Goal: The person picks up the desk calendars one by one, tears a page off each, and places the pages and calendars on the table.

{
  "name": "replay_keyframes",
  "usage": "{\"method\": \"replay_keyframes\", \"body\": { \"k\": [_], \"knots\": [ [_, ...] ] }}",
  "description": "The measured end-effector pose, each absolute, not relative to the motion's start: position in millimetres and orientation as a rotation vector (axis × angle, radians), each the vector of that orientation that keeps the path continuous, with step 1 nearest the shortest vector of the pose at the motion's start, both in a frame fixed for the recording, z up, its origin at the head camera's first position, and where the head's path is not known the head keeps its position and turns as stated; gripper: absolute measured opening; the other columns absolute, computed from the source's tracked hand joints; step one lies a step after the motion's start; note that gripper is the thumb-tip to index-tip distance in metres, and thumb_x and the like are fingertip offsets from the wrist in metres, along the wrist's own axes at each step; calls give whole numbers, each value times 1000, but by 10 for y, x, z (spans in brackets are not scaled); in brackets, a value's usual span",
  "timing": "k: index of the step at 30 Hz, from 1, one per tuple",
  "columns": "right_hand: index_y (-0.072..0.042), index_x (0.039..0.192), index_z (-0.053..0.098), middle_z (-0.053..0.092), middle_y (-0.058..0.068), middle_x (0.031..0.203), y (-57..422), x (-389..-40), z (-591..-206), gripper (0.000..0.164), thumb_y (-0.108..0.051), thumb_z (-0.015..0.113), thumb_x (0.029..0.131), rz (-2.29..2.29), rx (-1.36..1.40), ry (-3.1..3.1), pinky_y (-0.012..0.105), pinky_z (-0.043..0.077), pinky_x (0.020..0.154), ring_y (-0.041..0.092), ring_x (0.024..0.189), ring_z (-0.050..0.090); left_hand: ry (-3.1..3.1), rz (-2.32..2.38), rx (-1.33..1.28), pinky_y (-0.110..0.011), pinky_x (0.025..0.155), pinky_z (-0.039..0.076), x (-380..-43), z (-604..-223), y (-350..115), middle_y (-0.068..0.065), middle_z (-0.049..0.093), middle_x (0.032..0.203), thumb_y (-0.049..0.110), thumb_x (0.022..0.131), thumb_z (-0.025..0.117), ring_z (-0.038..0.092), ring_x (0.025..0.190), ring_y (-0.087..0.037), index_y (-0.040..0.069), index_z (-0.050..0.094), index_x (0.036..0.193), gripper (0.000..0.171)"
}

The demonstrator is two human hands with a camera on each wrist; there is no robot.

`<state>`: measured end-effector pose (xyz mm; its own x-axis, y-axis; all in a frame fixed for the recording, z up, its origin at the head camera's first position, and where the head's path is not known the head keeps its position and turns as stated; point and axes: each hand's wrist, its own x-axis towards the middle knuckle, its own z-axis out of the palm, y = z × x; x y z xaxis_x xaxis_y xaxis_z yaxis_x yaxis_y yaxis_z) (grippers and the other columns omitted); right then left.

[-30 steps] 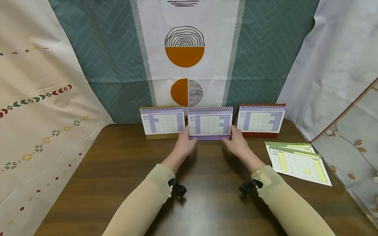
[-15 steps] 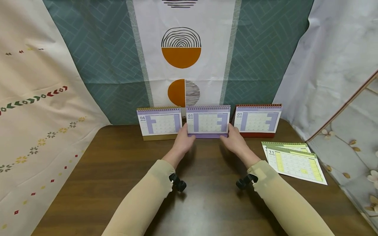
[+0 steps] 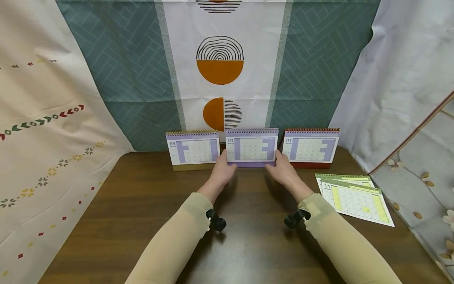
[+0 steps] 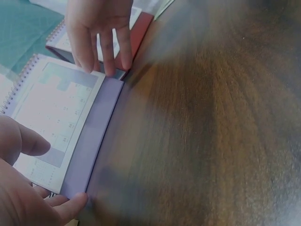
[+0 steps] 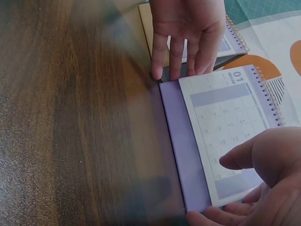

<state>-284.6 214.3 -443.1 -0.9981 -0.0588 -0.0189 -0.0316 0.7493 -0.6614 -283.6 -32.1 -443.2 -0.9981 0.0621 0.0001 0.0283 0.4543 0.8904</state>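
A purple desk calendar [image 3: 252, 150] showing 01 stands tent-like at the back of the table, between two others. My left hand [image 3: 222, 171] is at its left side, fingers straight against the edge. At the right side my right hand [image 3: 283, 171] touches the opposite edge in the same way. In the left wrist view, the left thumb [image 4: 35, 142] lies over the front page; in the right wrist view, the right thumb [image 5: 237, 157] does likewise. Whether the thumbs press the page I cannot tell.
A gold-based calendar [image 3: 193, 152] showing 04 stands on the left, a red-based calendar [image 3: 311, 148] on the right. Two green calendar pads [image 3: 358, 201] lie overlapping on the brown table [image 3: 255, 244] at right. Patterned cloth [image 3: 138, 59] hangs close behind the row.
Between my hands the purple calendar has slid slightly back, its lower edge now farther from me than the gold one's. The hands stay at its sides. The head view shifts slightly.
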Motion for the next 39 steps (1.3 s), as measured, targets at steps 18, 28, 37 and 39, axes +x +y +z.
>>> {"method": "replay_keyframes", "body": {
  "k": [18,28,37,39],
  "knots": [
    [6,173,5,34,35,169,2053,-2553,-4304,88,-28,58,111,-1160,-34,2889,62,38,122,46,148,50,2591,1659,126,-46,133,16,-2669,-4459,-319,-19,13,182,9,109,60,15,167,-32,0,10,175,83],
    [9,172,13,24,36,174,1974,-2401,-4308,84,-28,60,112,-1037,-139,3016,67,34,122,50,157,35,2688,1528,214,-47,132,22,-2531,-4401,-492,-21,23,180,15,108,62,26,164,-34,-1,20,174,80],
    [11,169,23,29,35,173,1835,-2286,-4306,84,-27,69,110,-906,-334,3174,63,29,127,51,159,31,2793,1442,303,-50,132,21,-2427,-4262,-653,-18,26,180,18,111,61,26,165,-36,4,25,175,74],
    [11,169,24,29,34,173,1800,-2276,-4298,85,-28,70,110,-891,-360,3189,62,27,128,50,159,31,2815,1416,313,-50,132,21,-2407,-4239,-697,-17,25,180,20,112,60,25,165,-35,6,24,175,74]
  ]
}}
